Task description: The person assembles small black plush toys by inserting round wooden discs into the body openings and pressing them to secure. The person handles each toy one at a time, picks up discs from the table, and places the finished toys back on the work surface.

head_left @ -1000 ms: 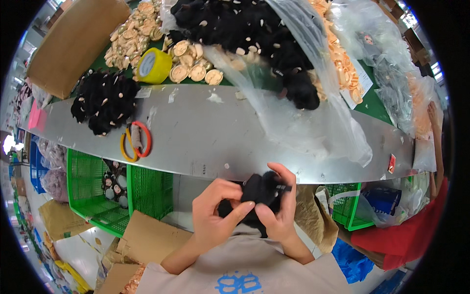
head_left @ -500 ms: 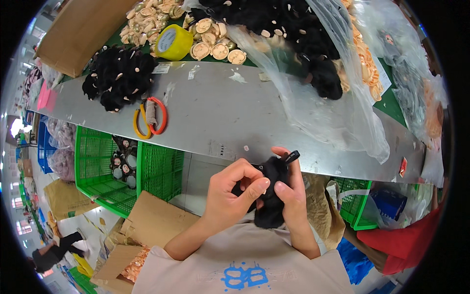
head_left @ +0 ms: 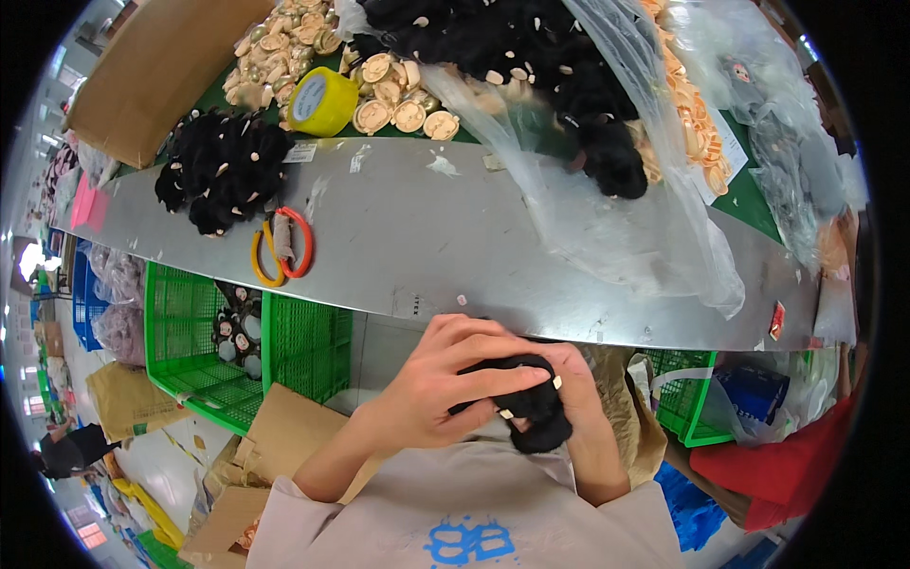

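A small black plush piece [head_left: 542, 432] with little pale bits on it is held close to my chest, just off the table's near edge. Across its upper left side lie the fingers of my left hand [head_left: 441, 384], closed around it. My right hand [head_left: 586, 403] grips it from the right and behind, its fingertips mostly hidden by the plush and the other hand. On the metal table [head_left: 408, 218] past my hands lies a tiny pale scrap [head_left: 463, 300]. The plush's underside is out of sight.
Black plush pieces [head_left: 223, 171] are heaped left on the table, near orange-and-yellow-handled scissors [head_left: 282, 245]. Yellow tape [head_left: 323, 101], round beige plastic parts [head_left: 372, 116] and a plastic bag [head_left: 607, 242] lie farther back. Below stand a green crate [head_left: 303, 346] and a cardboard box [head_left: 294, 431].
My hands have turned the black plush and drawn closer together around it. The left fingers now stretch over its top, and the black loop that stuck up no longer shows.
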Demonstrator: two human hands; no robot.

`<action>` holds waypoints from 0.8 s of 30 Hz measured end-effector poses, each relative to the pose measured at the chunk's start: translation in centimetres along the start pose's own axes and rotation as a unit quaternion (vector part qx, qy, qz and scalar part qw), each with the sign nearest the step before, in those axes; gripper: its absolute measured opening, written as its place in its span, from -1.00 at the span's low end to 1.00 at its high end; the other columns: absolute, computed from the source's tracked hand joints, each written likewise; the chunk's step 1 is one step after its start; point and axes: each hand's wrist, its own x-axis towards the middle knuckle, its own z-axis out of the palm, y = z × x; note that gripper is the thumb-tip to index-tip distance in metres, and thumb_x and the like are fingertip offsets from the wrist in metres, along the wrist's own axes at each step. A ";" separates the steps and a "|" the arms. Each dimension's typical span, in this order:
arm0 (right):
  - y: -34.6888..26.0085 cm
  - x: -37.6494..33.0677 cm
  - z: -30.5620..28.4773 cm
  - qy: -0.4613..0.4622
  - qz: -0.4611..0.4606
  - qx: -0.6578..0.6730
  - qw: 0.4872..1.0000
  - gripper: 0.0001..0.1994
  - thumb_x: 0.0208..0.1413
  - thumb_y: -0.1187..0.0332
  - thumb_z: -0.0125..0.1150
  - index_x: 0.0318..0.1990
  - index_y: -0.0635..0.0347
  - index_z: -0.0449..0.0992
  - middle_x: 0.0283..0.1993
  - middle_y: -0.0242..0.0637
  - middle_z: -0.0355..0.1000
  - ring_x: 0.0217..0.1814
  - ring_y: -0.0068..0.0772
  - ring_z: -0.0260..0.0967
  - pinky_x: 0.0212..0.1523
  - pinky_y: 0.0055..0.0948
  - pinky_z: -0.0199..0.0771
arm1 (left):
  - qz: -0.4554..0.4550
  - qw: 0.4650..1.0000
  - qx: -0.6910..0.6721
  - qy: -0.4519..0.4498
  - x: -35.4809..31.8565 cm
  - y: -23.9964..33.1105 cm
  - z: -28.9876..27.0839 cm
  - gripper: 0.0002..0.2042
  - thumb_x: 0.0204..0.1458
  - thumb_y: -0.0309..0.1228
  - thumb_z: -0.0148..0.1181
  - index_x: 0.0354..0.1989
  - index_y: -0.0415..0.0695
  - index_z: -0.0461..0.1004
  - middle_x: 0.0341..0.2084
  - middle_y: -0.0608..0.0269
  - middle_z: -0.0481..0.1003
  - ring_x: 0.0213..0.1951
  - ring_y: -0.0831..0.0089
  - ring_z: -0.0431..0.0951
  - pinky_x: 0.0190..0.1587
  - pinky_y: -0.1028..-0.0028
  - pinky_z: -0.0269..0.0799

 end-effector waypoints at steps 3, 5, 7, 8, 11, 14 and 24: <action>0.4 0.3 -0.7 0.010 -0.052 -0.054 0.997 -0.69 0.37 0.32 0.00 -0.11 0.44 0.59 -0.30 -0.29 0.58 -0.28 -0.56 0.50 -0.20 -0.56 0.51 | -0.081 0.994 -0.069 -0.018 0.8 0.9 0.0 -0.41 -0.29 -0.64 0.32 0.09 -0.12 0.54 -0.08 0.25 0.58 -0.02 0.20 0.45 0.05 0.29 0.36; -0.1 -0.2 -1.2 0.007 -0.054 -0.101 0.993 -0.74 0.36 0.38 0.03 -0.14 0.42 0.59 -0.29 -0.33 0.58 -0.21 -0.62 0.46 -0.07 -0.58 0.45 | -0.142 0.983 -0.113 -0.038 1.1 1.4 0.6 -0.43 -0.29 -0.61 0.35 0.06 -0.12 0.52 -0.08 0.24 0.55 -0.08 0.19 0.44 0.05 0.28 0.29; -2.8 -1.1 -0.7 0.073 -0.152 -0.298 0.939 -0.78 0.31 0.40 0.07 -0.13 0.38 0.59 -0.28 -0.31 0.57 -0.25 -0.58 0.47 -0.15 -0.57 0.46 | -0.142 0.983 -0.118 0.008 1.0 1.1 1.1 -0.49 -0.27 -0.60 0.35 0.01 -0.16 0.52 -0.13 0.21 0.56 -0.13 0.19 0.46 0.00 0.32 0.34; -4.4 -2.1 -1.0 0.113 -0.237 -0.323 0.909 -0.79 0.28 0.42 0.06 -0.14 0.37 0.58 -0.31 -0.30 0.56 -0.27 -0.55 0.48 -0.17 -0.54 0.47 | -0.138 0.982 -0.129 0.029 1.0 0.6 1.4 -0.52 -0.26 -0.60 0.35 -0.02 -0.18 0.52 -0.16 0.20 0.56 -0.15 0.19 0.47 -0.02 0.34 0.37; -10.9 -5.0 -4.7 0.307 -0.503 -0.387 0.709 -0.77 0.26 0.40 -0.02 -0.26 0.36 0.55 -0.48 -0.31 0.47 -0.46 -0.56 0.38 -0.34 -0.53 0.38 | -0.160 0.965 -0.168 0.119 0.5 -0.1 1.8 -0.63 -0.17 -0.54 0.39 -0.12 -0.24 0.51 -0.21 0.14 0.55 -0.23 0.32 0.50 -0.11 0.46 0.39; -19.6 -4.0 -9.9 0.429 -0.504 -0.402 0.633 -0.79 0.24 0.34 0.09 -0.29 0.33 0.54 -0.47 -0.31 0.46 -0.47 -0.56 0.35 -0.38 -0.49 0.33 | -0.190 0.950 -0.192 0.159 0.9 -0.4 2.2 -0.64 -0.16 -0.52 0.38 -0.14 -0.31 0.48 -0.19 0.24 0.49 -0.18 0.53 0.46 -0.07 0.55 0.35; -25.0 6.0 -32.0 0.478 -0.185 -0.718 0.472 -0.44 -0.07 0.13 0.40 0.09 0.15 0.44 0.01 -0.10 0.44 0.07 -0.04 0.41 0.01 -0.11 0.44 | -0.218 0.922 -0.202 0.247 0.2 -0.3 2.2 -0.64 -0.15 -0.55 0.39 -0.13 -0.25 0.49 -0.16 0.26 0.48 -0.12 0.51 0.47 0.01 0.52 0.34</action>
